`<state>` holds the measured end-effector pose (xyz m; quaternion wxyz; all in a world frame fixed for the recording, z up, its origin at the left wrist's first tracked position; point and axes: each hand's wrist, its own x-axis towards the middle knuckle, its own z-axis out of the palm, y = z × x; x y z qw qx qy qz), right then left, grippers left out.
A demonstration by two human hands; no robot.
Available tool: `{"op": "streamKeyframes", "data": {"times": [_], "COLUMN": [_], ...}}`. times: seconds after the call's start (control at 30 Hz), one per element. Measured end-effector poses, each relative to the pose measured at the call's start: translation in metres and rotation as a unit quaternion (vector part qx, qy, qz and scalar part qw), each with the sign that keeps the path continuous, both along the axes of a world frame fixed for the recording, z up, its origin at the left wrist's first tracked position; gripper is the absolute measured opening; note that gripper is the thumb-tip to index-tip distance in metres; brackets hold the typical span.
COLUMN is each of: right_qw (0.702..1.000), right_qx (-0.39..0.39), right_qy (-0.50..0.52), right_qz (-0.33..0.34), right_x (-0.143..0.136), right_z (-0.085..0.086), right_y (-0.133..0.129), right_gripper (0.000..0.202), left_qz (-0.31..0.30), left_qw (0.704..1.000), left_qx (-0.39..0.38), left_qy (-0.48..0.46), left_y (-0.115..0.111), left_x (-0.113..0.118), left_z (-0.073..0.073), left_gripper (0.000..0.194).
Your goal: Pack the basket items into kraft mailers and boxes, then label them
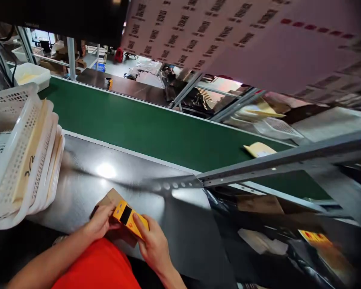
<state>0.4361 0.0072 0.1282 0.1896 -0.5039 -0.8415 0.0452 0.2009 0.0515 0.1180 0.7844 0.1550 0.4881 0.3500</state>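
Just in front of the red shirt, over the metal tabletop [180,224], the right hand's [157,243] fingers grasp a yellow box [135,224] with a black stripe, while the left hand's [101,221] fingers, partly hidden from me, hold brown cardboard [112,195] whose full shape the box covers. From that box, stacked white perforated baskets [27,152] crowd ten o'clock, cut off at the edge, and a blurred barcode sheet [198,36] blocks the room beyond at one o'clock. Toward two o'clock a metal beam [246,168] crosses the green conveyor belt [138,124], near a padded envelope [261,149].
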Motion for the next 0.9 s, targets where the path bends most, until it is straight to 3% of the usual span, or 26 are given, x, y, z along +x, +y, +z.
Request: {"op": "streamKeyframes", "data": {"times": [0.1, 0.2, 0.3, 0.4, 0.53, 0.63, 0.77, 0.9], "right_qw": [0.997, 0.988, 0.97, 0.951, 0.952, 0.951, 0.946, 0.94], "right_qx": [-0.056, -0.143, -0.237, -0.304, -0.301, -0.293, -0.287, -0.283], "right_qy": [0.001, -0.003, -0.009, -0.02, -0.055, -0.101, -0.153, -0.192], "right_qz": [0.043, 0.057, 0.046, 0.043, 0.017, 0.007, 0.009, 0.009], "right_x": [0.006, 0.008, 0.009, 0.011, 0.008, -0.005, -0.026, -0.039], "right_z": [0.008, 0.021, 0.036, 0.044, 0.042, 0.039, 0.04, 0.041], "right_y": [0.002, 0.007, 0.011, 0.013, 0.015, 0.022, 0.033, 0.039], "right_gripper": [0.066, 0.057, 0.057, 0.061, 0.064, 0.071, 0.07, 0.069], "left_qz": [0.003, -0.009, -0.022, -0.048, -0.024, -0.019, -0.035, -0.077], "left_qw": [1.0, 0.996, 0.973, 0.969, 0.958, 0.948, 0.938, 0.92], "left_qx": [-0.027, 0.006, 0.073, 0.072, 0.079, 0.096, 0.113, 0.1], "left_qy": [-0.009, 0.084, 0.216, 0.231, 0.275, 0.302, 0.327, 0.372], "left_y": [0.005, 0.01, 0.019, 0.037, 0.068, 0.087, 0.096, 0.089], "left_x": [0.004, 0.005, 0.003, -0.014, -0.057, -0.081, -0.09, -0.086], "left_z": [-0.006, -0.022, -0.032, -0.031, -0.029, -0.035, -0.053, -0.08], "left_gripper": [0.052, 0.044, 0.043, 0.035, 0.031, 0.031, 0.035, 0.041]}}
